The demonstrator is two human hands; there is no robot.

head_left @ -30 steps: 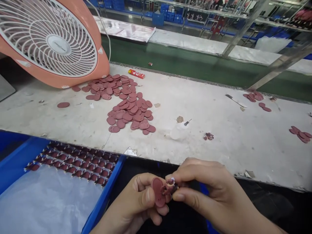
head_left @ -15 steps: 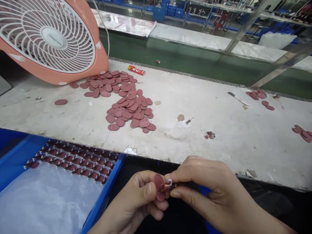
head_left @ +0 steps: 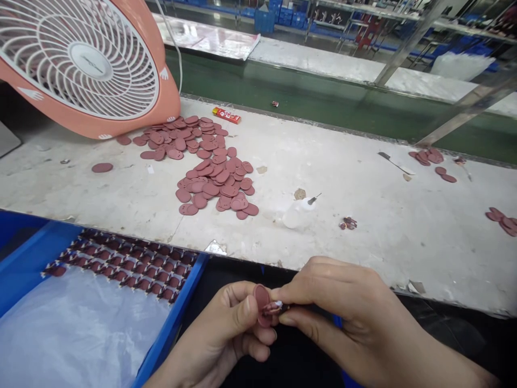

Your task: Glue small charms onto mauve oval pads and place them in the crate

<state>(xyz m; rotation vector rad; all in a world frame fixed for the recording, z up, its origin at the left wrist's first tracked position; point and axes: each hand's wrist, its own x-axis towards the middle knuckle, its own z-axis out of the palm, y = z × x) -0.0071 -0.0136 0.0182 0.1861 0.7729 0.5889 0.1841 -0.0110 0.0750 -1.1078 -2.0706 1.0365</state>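
My left hand (head_left: 230, 328) is closed round a dark red oval piece (head_left: 262, 297), held upright between thumb and fingers just below the table's front edge. My right hand (head_left: 343, 310) pinches a small dark red part (head_left: 273, 308) against that oval piece, fingertips pressed together. Both hands meet over my dark lap. A large pile of the same red oval pieces (head_left: 210, 172) lies on the white table (head_left: 363, 215) beyond them.
A blue tray (head_left: 177, 312) at lower left holds rows of finished red pieces (head_left: 125, 264) on clear plastic. An orange fan (head_left: 89, 64) stands at the back left. Small groups of red pieces (head_left: 428, 159) lie at right, a red box (head_left: 226, 115) and a green conveyor (head_left: 323, 108) behind.
The oval piece has turned more edge-on and my right fingers have closed tighter onto the small part. The view has dropped slightly; both hands stay in place.
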